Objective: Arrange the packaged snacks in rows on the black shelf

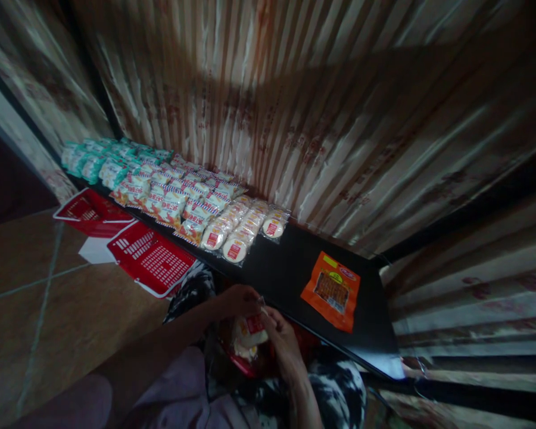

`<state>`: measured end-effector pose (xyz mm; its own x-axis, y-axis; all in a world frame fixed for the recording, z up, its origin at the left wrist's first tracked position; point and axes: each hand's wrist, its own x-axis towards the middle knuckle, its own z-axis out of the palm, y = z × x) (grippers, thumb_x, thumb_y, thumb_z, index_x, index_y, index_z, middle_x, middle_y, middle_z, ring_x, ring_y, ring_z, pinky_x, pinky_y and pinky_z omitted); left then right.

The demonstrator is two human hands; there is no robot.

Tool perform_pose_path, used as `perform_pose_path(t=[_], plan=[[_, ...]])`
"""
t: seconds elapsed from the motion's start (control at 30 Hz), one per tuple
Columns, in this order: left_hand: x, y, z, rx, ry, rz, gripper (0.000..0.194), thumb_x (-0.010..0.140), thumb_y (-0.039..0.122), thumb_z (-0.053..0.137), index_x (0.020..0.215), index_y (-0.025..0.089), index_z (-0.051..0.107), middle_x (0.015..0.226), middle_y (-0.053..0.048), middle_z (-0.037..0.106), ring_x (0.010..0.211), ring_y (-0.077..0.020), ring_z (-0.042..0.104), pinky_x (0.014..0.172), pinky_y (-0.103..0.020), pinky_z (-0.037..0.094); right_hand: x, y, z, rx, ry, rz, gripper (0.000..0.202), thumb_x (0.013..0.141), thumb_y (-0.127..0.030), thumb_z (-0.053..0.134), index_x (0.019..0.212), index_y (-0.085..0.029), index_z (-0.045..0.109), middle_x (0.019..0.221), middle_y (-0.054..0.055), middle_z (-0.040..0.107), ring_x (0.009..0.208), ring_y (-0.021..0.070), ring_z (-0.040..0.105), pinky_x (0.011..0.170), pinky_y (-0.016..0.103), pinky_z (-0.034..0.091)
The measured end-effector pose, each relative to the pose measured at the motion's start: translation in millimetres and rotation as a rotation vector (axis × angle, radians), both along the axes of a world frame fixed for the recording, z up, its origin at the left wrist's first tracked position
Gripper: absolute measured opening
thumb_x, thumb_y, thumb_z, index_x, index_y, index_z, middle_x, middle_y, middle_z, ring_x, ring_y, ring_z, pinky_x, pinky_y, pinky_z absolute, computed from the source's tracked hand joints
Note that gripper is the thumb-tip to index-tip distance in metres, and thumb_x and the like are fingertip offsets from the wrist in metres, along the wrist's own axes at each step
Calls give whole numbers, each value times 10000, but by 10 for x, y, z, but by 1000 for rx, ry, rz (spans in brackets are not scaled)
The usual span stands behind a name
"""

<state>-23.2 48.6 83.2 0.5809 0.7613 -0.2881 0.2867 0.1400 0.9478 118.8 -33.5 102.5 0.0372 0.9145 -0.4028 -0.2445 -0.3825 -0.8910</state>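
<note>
Over my lap, my left hand (240, 301) and my right hand (280, 333) pinch the upper edge of a clear-wrapped cracker packet (255, 325) with a red label. My fingertips are nearly together at its top edge. Just below it, more wrapped crackers (243, 350) lie in a red container (242, 366) between my knees; my forearms and the packet hide part of it. On the black shelf (277, 268) in front of me, two rows of round wrapped crackers (234, 249) stand overlapped, with a single wrapped cracker (273, 227) to their right.
Left along the shelf are rows of white-and-orange snack packets (163, 202), then green packets (111, 171). An orange pouch (333, 291) lies flat at the right end. Red baskets (158, 259) stand on the tiled floor (71, 310) at left. A pleated curtain (268, 119) hangs behind the shelf.
</note>
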Motion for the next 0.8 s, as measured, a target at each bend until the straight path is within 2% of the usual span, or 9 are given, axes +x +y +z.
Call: perform_pose_path(t=[0.1, 0.17, 0.3, 0.4, 0.5, 0.63, 0.8], plan=[[14, 86, -11, 69, 45, -33, 296, 704, 302, 598, 933, 122, 651, 791, -24, 674, 676, -127, 576, 583, -193, 409, -6, 35, 24, 11, -9, 17, 401, 615, -510, 718, 856, -195, 657, 724, 9, 688, 640, 171, 623, 578, 246, 459], [18, 149, 5, 98, 56, -14, 305, 723, 312, 582, 959, 128, 644, 806, -24, 671, 699, -127, 576, 589, -190, 411, -7, 51, 22, 3, 18, -32, 378, 623, -501, 715, 834, -195, 647, 713, 6, 685, 664, 180, 627, 577, 245, 455], [6, 215, 83, 99, 10, 161, 256, 763, 314, 539, 902, 129, 648, 781, -24, 652, 702, -122, 555, 614, -204, 412, -2, 88, -26, -24, 112, -241, 364, 629, -478, 711, 850, -207, 611, 684, -10, 673, 674, 185, 630, 585, 257, 461], [-17, 168, 149, -13, -126, 274, 269, 778, 360, 527, 841, 129, 652, 715, -23, 629, 655, -123, 537, 616, -228, 412, -9, 143, -73, -28, 109, -436, 367, 615, -461, 714, 853, -214, 587, 679, -28, 665, 655, 169, 629, 615, 268, 474], [-24, 65, 206, -194, -239, 368, 280, 735, 384, 589, 860, 139, 643, 721, -11, 625, 656, -122, 544, 629, -235, 418, -40, 218, -98, -7, 50, -552, 402, 595, -460, 713, 877, -221, 555, 709, -34, 664, 644, 160, 623, 608, 271, 478], [19, -43, 224, -378, -350, 378, 280, 684, 365, 646, 846, 137, 618, 676, 9, 607, 610, -106, 543, 622, -232, 426, -111, 305, -95, 15, 45, -622, 449, 569, -444, 734, 893, -212, 526, 730, -33, 648, 625, 141, 606, 605, 258, 483], [93, -43, 145, -360, -397, 422, 286, 653, 339, 672, 829, 126, 598, 725, -12, 627, 656, -124, 576, 640, -241, 439, -189, 351, -107, 26, 39, -620, 491, 593, -429, 723, 979, -222, 500, 725, -51, 613, 597, 117, 583, 563, 226, 468]])
